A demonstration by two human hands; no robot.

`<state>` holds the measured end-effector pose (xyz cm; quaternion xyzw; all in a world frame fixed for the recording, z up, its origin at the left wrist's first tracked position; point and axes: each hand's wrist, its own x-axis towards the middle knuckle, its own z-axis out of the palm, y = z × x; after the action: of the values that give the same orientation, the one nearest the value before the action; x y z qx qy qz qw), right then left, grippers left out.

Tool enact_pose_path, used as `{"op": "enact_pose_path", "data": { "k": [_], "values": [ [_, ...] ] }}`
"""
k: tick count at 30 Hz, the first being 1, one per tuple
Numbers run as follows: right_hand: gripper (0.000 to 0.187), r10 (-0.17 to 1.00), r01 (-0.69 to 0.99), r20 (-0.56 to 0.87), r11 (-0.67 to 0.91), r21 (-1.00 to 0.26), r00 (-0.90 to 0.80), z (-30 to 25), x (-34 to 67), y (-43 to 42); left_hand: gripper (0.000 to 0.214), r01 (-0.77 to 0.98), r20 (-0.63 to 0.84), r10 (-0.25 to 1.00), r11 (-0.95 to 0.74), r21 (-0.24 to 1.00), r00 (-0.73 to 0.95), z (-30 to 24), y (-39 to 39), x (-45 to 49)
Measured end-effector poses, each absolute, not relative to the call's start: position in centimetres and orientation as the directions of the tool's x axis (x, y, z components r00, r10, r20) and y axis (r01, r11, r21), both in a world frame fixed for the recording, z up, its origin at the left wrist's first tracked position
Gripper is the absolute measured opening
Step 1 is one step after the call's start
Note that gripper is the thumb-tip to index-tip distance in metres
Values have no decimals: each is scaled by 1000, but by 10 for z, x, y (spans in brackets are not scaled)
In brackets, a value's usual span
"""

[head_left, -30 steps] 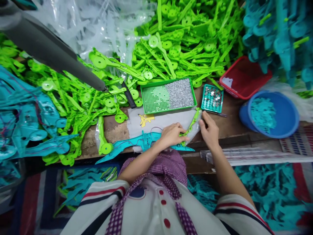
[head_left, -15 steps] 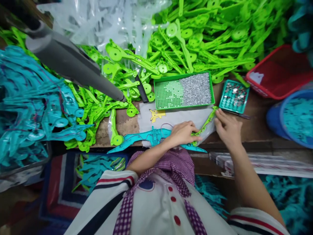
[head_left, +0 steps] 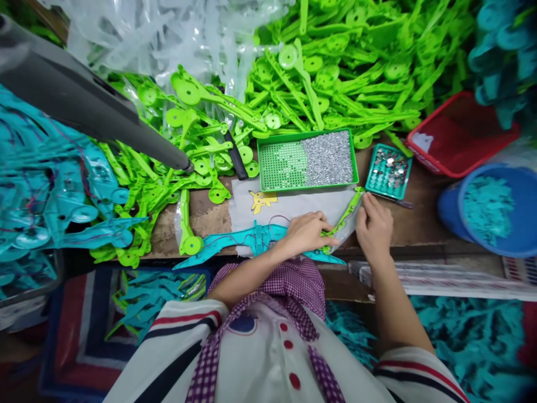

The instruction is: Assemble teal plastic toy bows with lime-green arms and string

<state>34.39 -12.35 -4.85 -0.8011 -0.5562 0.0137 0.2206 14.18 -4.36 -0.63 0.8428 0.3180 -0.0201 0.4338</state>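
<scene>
A turquoise bow-shaped plastic part with a thin dark string lies along the bench's front edge. One green plastic arm is at its left end, and a second green arm slants up from its right end. My left hand is closed over the joint of the turquoise part and the right green arm, hiding much of it. My right hand rests beside the upper tip of that arm, its fingers bent and close together. Whatever is under those fingertips is hidden.
Behind the hands stand a green tray of small metal pins and a small teal tray of metal discs. Green parts are heaped at the back, turquoise ones at left. A red bin and a blue bucket stand right.
The whole view has shifted, so the scene sits a little further left. My left hand keeps its hold. My right hand stays near the arm's tip, its fingers drawn closer together.
</scene>
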Motion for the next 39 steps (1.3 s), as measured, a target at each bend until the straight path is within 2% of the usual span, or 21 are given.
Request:
{"op": "enact_pose_path", "data": {
  "k": [6,11,14,18,23,27,29,33,39],
  "values": [
    [47,927,938,167,-310,-159,335,-33,341,-115,38,532,-275,525,-433,728,805,-11,-45,142],
    [41,987,992,107,-124,10,122,-20,349,-103,35,540,-290,521,-430,723,803,-11,-45,144],
    [36,995,998,81,-55,26,53,-16,358,-97,34,546,-308,513,-415,728,801,-8,-44,144],
    [34,993,992,98,-61,-113,72,-20,367,-99,32,545,-310,513,-409,732,801,-7,-44,143],
    [36,970,940,137,-149,-307,199,-30,369,-108,33,549,-299,534,-404,732,791,-12,-45,143],
    [37,945,782,149,-146,-606,292,-41,370,-114,35,545,-290,544,-396,739,787,-14,-46,143],
    [39,904,684,173,-161,-712,392,-48,369,-117,36,549,-298,540,-394,737,787,-12,-46,143],
    [40,783,594,226,-216,-775,579,-55,361,-123,36,566,-326,523,-403,720,787,-6,-45,144],
    [39,828,654,202,-237,-718,522,-46,355,-118,37,584,-340,531,-402,705,776,-4,-45,145]
  ]
}}
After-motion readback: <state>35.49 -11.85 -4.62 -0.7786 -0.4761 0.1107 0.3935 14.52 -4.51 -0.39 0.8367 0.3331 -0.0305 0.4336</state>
